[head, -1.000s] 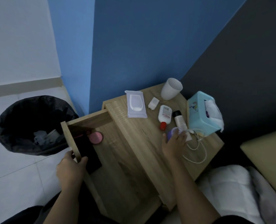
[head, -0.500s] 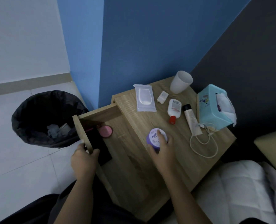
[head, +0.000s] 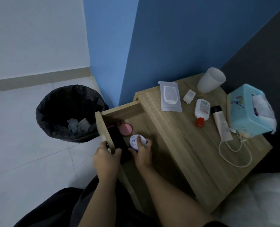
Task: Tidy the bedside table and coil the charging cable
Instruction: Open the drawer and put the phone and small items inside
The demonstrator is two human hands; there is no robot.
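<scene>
The wooden bedside table point(head: 185, 145) has its drawer pulled out to the left. My left hand point(head: 107, 158) grips the drawer's front panel point(head: 104, 128). My right hand point(head: 142, 152) holds a purple jar with a white lid point(head: 136, 141) inside the drawer, beside a pink round case point(head: 125, 129) and a flat black item point(head: 119, 143). On the tabletop lie a white charging cable point(head: 234, 151) in loose loops, a white plug adapter point(head: 189, 96), a wipes pack point(head: 170, 96), a white bottle with a red cap point(head: 201, 110) and a white tube point(head: 221, 123).
A white cup point(head: 211, 80) lies tipped at the table's back. A teal tissue box point(head: 247, 110) stands at the right edge. A bin lined with a black bag point(head: 67, 112) stands on the tiled floor left of the drawer. White bedding point(head: 258, 202) lies at the lower right.
My right hand picked the purple jar off the tabletop near the cable and carried it left into the open drawer. My left hand stayed on the drawer front.
</scene>
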